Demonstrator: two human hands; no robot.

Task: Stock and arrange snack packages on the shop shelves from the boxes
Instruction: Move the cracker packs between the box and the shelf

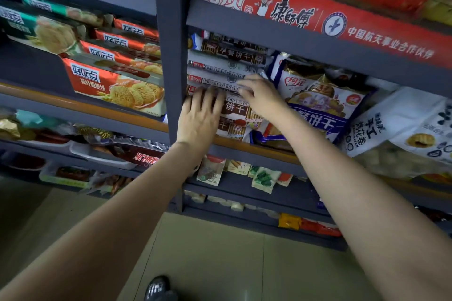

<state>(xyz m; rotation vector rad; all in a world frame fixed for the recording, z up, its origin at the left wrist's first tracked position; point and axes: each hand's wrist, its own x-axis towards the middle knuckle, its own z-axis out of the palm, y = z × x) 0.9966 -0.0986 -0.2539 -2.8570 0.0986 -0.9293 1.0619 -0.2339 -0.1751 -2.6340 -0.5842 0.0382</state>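
A stack of white-and-brown breakfast biscuit packs (227,69) lies on the middle shelf (254,149), just right of the grey upright post (172,51). My left hand (201,118) lies flat with straight fingers on the front pack (236,115) of the stack. My right hand (260,96) reaches in from the right, its fingertips touching the top edge of that same pack. Whether the right fingers pinch it is hidden.
Blue-and-white biscuit bags (315,102) and a white pastry bag (401,124) lie to the right. Red cookie packs (117,83) fill the left bay. Small sachets (264,178) hang on the lower shelf. A red banner (318,17) lines the shelf above. My shoe (157,288) stands on the tiled floor.
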